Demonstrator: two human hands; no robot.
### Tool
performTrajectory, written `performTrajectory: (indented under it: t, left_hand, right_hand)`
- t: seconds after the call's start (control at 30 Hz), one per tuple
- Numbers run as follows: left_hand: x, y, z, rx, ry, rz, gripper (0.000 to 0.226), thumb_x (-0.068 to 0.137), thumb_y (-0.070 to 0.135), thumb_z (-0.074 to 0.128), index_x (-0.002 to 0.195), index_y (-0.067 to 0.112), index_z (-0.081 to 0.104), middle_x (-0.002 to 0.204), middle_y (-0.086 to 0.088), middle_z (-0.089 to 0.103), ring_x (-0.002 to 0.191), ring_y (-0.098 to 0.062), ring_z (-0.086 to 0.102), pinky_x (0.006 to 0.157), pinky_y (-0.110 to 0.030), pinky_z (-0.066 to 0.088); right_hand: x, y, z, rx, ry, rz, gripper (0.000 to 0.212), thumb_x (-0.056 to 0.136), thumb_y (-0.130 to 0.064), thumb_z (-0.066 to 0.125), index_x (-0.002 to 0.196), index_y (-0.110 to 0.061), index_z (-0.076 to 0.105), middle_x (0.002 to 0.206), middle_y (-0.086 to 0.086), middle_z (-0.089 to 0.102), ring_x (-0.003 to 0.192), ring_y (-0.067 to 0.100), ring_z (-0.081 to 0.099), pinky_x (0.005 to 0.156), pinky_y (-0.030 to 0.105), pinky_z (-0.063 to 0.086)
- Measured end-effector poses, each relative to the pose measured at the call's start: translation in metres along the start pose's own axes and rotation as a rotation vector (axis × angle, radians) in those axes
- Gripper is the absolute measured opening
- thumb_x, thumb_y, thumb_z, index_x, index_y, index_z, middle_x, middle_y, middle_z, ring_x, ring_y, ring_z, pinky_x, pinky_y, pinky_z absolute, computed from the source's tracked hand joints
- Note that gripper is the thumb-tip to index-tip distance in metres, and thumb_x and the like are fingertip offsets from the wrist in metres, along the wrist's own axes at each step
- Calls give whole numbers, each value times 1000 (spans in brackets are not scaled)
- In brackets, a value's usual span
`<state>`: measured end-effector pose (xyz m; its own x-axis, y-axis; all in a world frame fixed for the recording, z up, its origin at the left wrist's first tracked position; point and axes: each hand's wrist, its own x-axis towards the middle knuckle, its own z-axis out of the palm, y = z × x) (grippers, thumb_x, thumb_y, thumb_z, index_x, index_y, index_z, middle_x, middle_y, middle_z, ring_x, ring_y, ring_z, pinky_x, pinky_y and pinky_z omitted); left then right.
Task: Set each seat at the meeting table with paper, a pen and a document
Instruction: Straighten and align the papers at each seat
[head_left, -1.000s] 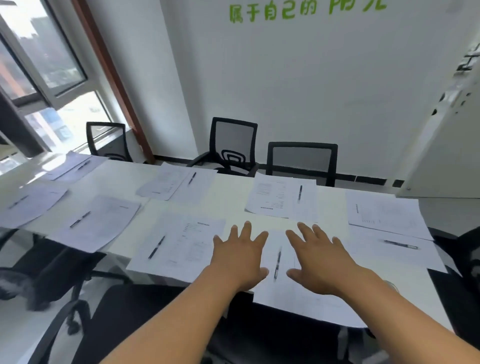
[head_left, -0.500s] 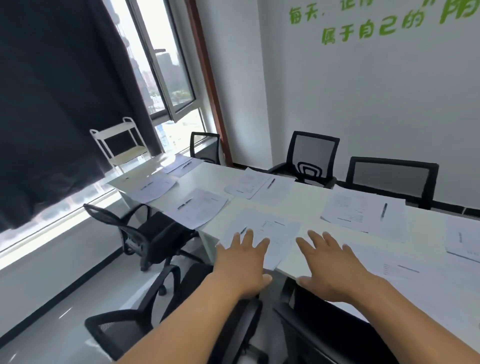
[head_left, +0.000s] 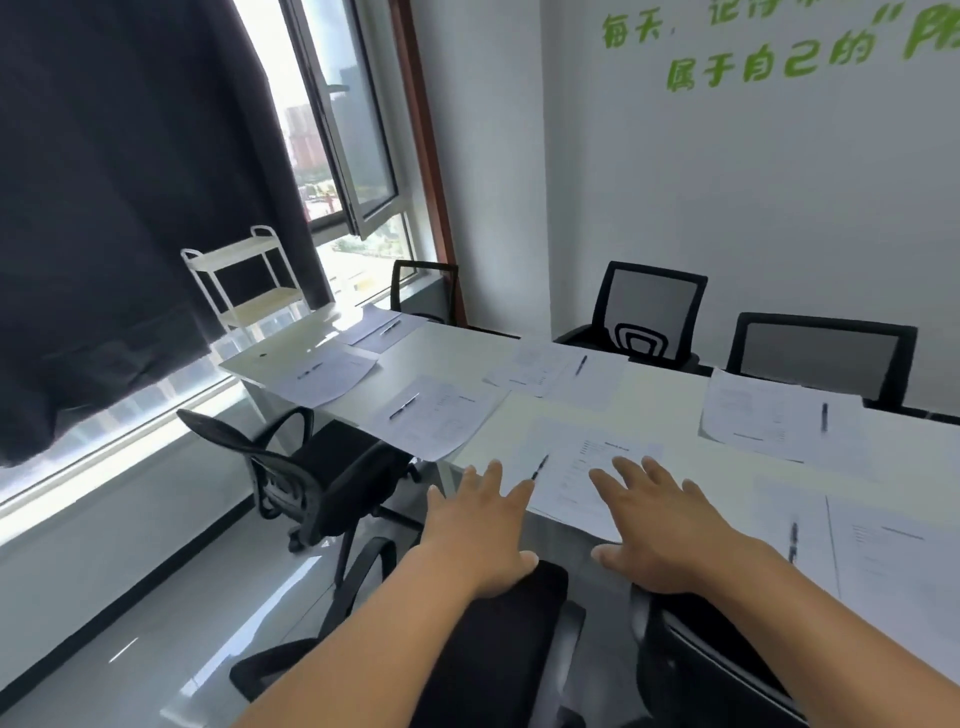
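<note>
left hand (head_left: 480, 535): palm down, fingers spread and straight, nothing in it; held out over the near table edge, above a black chair (head_left: 498, 644)
right hand (head_left: 660, 530): same pose, fingers splayed flat, holds nothing; its fingertips (head_left: 621, 465) overlap the near sheets, can't tell if they touch
between hands: bare gap, chair back below
nearest setting: printed document (head_left: 602, 457) lying flat with a plain sheet under/beside it, near edge hangs just past the table rim; black pen (head_left: 540, 466) lies on it, just ahead of the left fingers
setting to the right: two sheets (head_left: 883, 551) side by side, pen (head_left: 793, 540) on the left one, blurred
setting to the left: papers (head_left: 441, 415) with pen (head_left: 404, 406) across them, corner overhangs the edge
far side: papers and pen (head_left: 581, 365) in front of the mesh-back chair (head_left: 649, 314); another set with pen (head_left: 824, 417) in front of the next chair (head_left: 821, 353)
window end: two more paper sets, each with a pen (head_left: 310, 370) and (head_left: 390, 327), by the end chair (head_left: 423, 291)
table (head_left: 670, 410): long, white, sheets well apart seat to seat
left-side chair (head_left: 311, 467): black, pulled back from the table
room: white trolley (head_left: 244, 283) by the window, dark curtain (head_left: 119, 182), window pane tilted open, green lettering (head_left: 737, 57) on the white wall
</note>
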<state>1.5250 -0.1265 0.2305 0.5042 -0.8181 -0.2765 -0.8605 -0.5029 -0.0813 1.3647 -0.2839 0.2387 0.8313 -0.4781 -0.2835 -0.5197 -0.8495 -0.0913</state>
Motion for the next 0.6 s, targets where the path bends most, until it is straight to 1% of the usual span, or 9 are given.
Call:
performTrajectory:
  t: [0.17,0.27,0.47,0.6]
  left_hand:
    - [20,-52,13,-6,-24,125,91,102,60,60,173,38,7,184,-6,-5,170,-38,-1,130,-73,16]
    - [31,-63,11,-8,-33,184,92,102,61,61,173,37,7,184,-6,-4,170,-39,-1,130,-74,15]
    - [64,-64,2,8,-34,285,92,103,61,59,174,37,6,184,-5,-3,170,-36,1,130,-69,19]
    - [94,-58,3,29,-89,312,91,103,60,60,174,36,8,184,-5,-2,170,-35,2,131,-70,17]
  right_hand:
    - [15,-50,7,7,-27,112,94,102,-61,58,172,-28,5,182,5,-2,168,37,-4,131,63,16]
    - [18,-63,3,16,-37,159,94,102,-59,59,172,-27,5,182,4,-2,168,37,-5,131,63,16]
    - [36,-57,6,25,-40,236,93,102,-57,58,172,-26,4,182,7,-2,167,38,-4,131,64,16]
    - [63,-38,16,51,-63,263,94,102,-57,57,172,-26,3,182,7,-2,167,38,-4,131,65,16]
